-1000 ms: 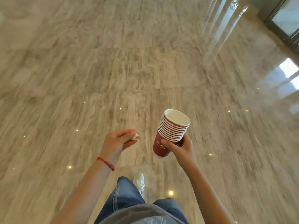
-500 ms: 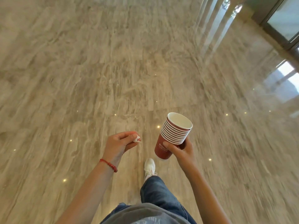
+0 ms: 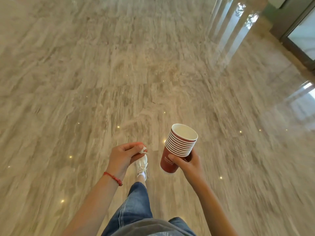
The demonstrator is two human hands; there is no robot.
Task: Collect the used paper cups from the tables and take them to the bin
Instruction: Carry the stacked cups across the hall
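A nested stack of dark red paper cups with white rolled rims [image 3: 179, 149] sat tilted in the right hand [image 3: 189, 165], its fingers [image 3: 176, 160] curled round the smooth printed wall of the lowest cup, thumb across the front; roughly ten rims showed, fanned one above another, and the white inside of the top cup faced up. To the left of those fingers and apart from the stack, the left hand [image 3: 123, 157] pinched one small crumpled white scrap of paper [image 3: 142, 149] between thumb and curled fingertips. A thin red cord bracelet [image 3: 113, 178] circled that wrist. Below lay a glossy, veined beige marble floor [image 3: 85, 82], one white laced sneaker [image 3: 141, 165] and blue denim jeans [image 3: 134, 206].
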